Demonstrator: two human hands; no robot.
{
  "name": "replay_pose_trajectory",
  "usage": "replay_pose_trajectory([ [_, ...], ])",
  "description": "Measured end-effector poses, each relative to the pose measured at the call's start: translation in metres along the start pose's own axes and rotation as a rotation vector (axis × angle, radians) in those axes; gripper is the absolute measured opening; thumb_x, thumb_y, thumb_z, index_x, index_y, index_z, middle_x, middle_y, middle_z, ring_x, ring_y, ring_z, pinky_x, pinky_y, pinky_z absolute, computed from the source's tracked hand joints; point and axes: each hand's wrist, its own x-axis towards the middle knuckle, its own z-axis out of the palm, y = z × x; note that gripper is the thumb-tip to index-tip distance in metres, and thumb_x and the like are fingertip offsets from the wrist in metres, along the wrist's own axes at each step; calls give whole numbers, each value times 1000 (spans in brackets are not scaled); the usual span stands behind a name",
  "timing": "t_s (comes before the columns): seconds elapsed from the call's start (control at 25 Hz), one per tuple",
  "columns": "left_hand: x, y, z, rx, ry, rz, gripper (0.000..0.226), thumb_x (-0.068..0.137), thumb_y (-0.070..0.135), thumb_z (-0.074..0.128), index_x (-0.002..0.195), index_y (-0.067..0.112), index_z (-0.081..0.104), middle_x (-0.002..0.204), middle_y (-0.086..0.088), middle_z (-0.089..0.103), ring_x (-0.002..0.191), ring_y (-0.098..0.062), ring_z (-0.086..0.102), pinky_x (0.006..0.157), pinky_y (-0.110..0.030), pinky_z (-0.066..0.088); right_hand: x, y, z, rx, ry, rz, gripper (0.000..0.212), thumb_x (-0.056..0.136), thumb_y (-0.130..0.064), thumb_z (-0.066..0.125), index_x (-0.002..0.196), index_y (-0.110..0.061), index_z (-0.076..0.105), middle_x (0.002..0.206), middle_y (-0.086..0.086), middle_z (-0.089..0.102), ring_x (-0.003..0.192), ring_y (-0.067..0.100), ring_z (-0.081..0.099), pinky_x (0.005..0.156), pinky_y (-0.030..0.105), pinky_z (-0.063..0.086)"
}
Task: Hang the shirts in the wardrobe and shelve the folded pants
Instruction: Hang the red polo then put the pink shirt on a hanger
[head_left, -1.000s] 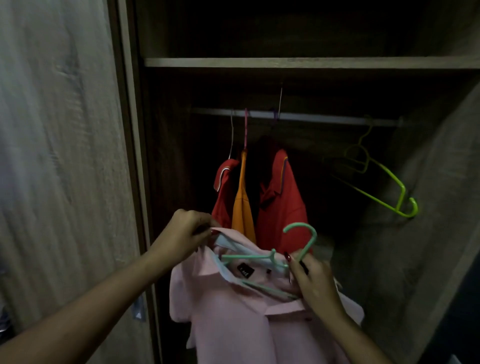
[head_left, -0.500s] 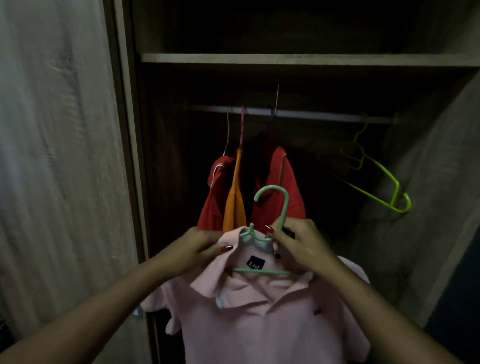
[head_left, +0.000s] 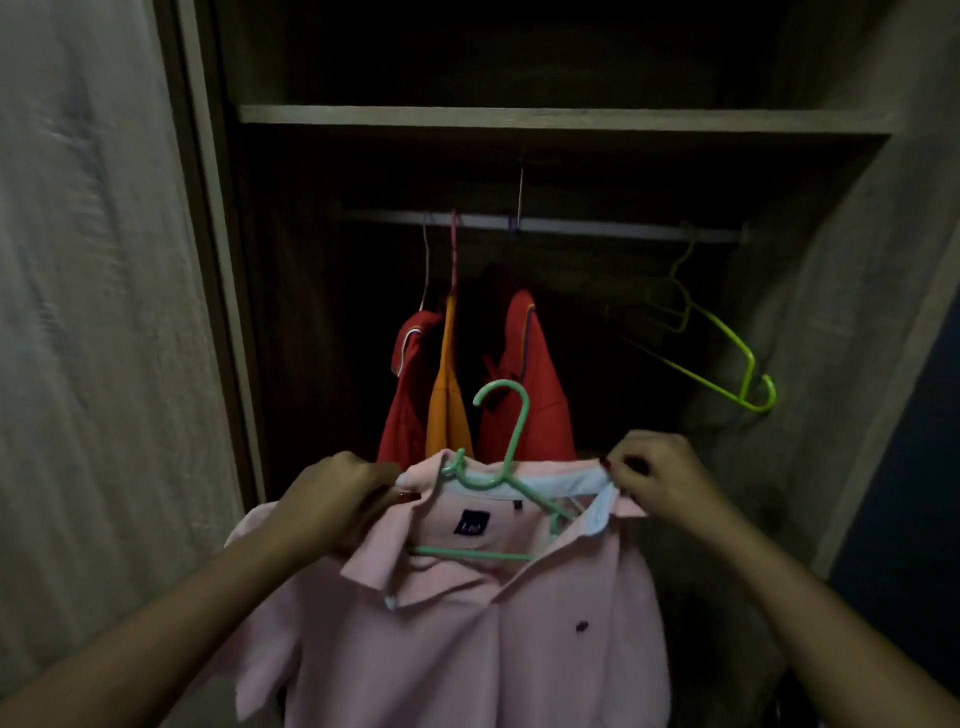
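Left hand (head_left: 332, 501): pinches the left collar of the pink shirt (head_left: 467, 639).
Right hand (head_left: 657, 480): pinches the right collar edge.
Mint hanger (head_left: 501, 457): between both grips, inside the neck, hook upright.
Rail (head_left: 545, 224): above and beyond the grips; red shirts (head_left: 524, 384) hang there.
Lime hanger (head_left: 727, 353): up-right of the right grip.

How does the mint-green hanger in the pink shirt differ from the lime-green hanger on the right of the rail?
The mint-green hanger sits inside the collar of the pink shirt; the lime-green hanger is bare. The mint-green hanger's hook is free, below the rail, while the lime-green one hangs from the rail. The mint-green one faces the camera; the lime-green one hangs turned at an angle. Both look like thin plastic hangers.
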Motion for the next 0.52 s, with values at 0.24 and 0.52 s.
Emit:
replay_pose_trajectory([
  [0.24, -5, -2, -12, -264, 118, -60, 41, 85, 63, 42, 63, 28, 46, 49, 7, 46, 45, -5, 46, 49, -36, 40, -5, -1, 3, 76, -65, 8, 30, 85, -33, 50, 100, -14, 68, 98, -4, 62, 90, 2, 60, 80, 12, 45],
  [0.52, 24, 5, -24, -532, 72, -13, 58, 84, 60, 48, 59, 8, 51, 53, 8, 38, 49, -1, 35, 47, -25, 30, 3, -25, -38, 272, -498, 24, 17, 87, -35, 62, 89, -18, 64, 85, -12, 65, 82, -4, 56, 74, 19, 46],
])
